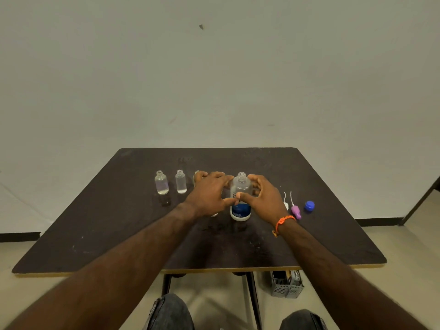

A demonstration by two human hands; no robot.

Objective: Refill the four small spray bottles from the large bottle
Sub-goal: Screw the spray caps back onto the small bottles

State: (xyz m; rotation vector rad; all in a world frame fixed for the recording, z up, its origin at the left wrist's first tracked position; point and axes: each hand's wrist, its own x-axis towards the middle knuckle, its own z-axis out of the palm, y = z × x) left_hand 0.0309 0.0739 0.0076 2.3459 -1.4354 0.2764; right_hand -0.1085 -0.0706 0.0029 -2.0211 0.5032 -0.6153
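Light: soft, even and a bit dim, washing my view in a greenish grey.
Shadows: faint ones are pooling under the bottles [161,183] on the table [95,222].
Glare: weak sheen is showing on the tabletop.
Blur: my forearms are smearing toward the bottom corners.
Distortion: table edges are bowing slightly.

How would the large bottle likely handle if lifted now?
The large bottle is uncapped, so tilting could spill. Its clear upper body suggests it is partly empty, probably light. Standing tall on a narrow base, it might tip if nudged near the neck.
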